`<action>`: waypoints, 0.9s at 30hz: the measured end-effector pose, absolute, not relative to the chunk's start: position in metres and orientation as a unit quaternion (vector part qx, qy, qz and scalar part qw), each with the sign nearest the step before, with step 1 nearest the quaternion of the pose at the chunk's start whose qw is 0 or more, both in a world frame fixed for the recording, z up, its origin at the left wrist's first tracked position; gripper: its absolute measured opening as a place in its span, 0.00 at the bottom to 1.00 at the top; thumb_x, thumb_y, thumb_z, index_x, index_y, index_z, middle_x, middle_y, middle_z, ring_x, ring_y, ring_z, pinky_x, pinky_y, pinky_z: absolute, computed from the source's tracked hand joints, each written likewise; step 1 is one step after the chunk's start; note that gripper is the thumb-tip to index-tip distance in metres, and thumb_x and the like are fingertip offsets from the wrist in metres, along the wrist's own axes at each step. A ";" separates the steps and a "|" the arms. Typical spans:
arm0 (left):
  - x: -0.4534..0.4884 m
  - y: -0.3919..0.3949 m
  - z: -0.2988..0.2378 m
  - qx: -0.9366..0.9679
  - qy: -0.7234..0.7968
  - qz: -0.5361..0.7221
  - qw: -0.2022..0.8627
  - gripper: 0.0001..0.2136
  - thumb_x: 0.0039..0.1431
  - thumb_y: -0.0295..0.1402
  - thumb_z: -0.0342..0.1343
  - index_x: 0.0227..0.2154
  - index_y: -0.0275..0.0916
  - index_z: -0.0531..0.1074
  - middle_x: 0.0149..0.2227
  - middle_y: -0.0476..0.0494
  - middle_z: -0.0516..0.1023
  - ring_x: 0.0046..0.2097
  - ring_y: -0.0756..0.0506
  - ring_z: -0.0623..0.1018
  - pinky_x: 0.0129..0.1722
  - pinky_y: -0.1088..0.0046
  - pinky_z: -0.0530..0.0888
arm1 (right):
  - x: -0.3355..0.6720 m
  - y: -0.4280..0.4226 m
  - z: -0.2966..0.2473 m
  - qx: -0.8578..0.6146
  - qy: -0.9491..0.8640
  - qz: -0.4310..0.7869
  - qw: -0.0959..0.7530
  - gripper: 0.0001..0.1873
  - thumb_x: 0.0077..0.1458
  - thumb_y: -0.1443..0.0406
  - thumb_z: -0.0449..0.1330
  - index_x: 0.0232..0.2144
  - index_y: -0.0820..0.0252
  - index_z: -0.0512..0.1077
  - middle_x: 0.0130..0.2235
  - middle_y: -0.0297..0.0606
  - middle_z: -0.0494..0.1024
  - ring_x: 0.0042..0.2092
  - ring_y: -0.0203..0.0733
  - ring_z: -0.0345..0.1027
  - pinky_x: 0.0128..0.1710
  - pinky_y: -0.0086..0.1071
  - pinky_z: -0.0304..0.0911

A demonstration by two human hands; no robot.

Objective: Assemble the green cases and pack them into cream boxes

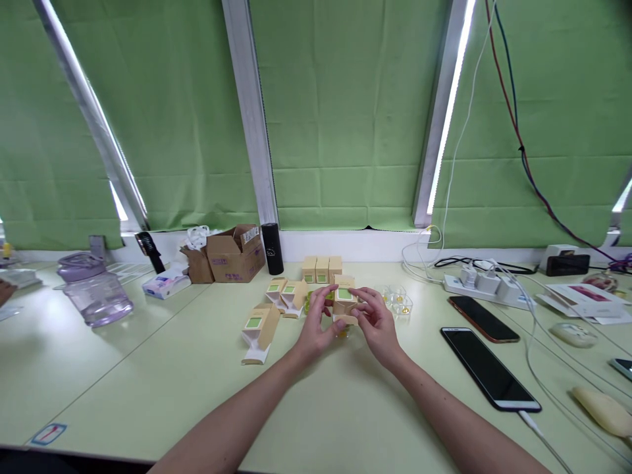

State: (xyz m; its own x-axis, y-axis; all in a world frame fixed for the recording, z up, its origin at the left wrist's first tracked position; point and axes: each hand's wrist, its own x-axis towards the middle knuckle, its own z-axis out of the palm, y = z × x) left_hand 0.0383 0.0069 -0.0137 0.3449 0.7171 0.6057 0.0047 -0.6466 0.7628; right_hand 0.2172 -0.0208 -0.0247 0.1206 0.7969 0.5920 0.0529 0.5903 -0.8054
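The small kraft box (pixel 345 297) with a green label is held just over the middle of the table (pixel 340 415), gripped between the left hand (pixel 316 326) and the right hand (pixel 378 324), both with fingers closed on its sides. Several unfolded boxes (pixel 257 327) lie to the left, three closed boxes (pixel 322 268) stand behind, and clear cups (pixel 401 301) sit to the right.

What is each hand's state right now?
Left hand: closed on the small box, gripping its left side.
Right hand: closed on the same box, pinching its right side.

Print on box (pixel 345 296) too small
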 end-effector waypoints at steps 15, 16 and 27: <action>0.040 0.007 -0.011 0.699 0.242 0.539 0.403 0.25 0.64 0.46 0.61 0.60 0.47 0.64 0.60 0.38 0.67 0.53 0.41 0.74 0.53 0.63 0.72 | 0.217 -0.029 -0.020 -0.319 -0.626 0.315 0.638 0.21 0.66 0.52 0.59 0.58 0.44 0.74 0.59 0.43 0.62 0.47 0.44 0.74 0.43 0.40 0.76; 0.040 0.006 -0.010 0.695 0.243 0.540 0.408 0.25 0.64 0.46 0.61 0.60 0.47 0.64 0.59 0.38 0.68 0.53 0.41 0.74 0.53 0.63 0.72 | 0.217 -0.029 -0.020 -0.319 -0.627 0.314 0.638 0.21 0.66 0.52 0.59 0.58 0.44 0.74 0.59 0.43 0.62 0.47 0.44 0.74 0.43 0.40 0.76; 0.042 0.004 -0.008 0.670 0.253 0.554 0.425 0.26 0.60 0.46 0.64 0.57 0.44 0.66 0.51 0.39 0.73 0.51 0.40 0.75 0.52 0.61 0.73 | 0.216 -0.030 -0.019 -0.316 -0.635 0.307 0.634 0.21 0.65 0.52 0.60 0.58 0.44 0.75 0.59 0.43 0.62 0.48 0.44 0.73 0.45 0.40 0.76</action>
State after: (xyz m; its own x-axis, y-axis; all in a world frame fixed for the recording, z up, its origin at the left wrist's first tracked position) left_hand 0.0418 0.0040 -0.0080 0.2573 0.8097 0.5274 -0.1315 -0.5114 0.8492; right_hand 0.2165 -0.0305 -0.0194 0.0040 0.7918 0.6107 0.0121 0.6106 -0.7918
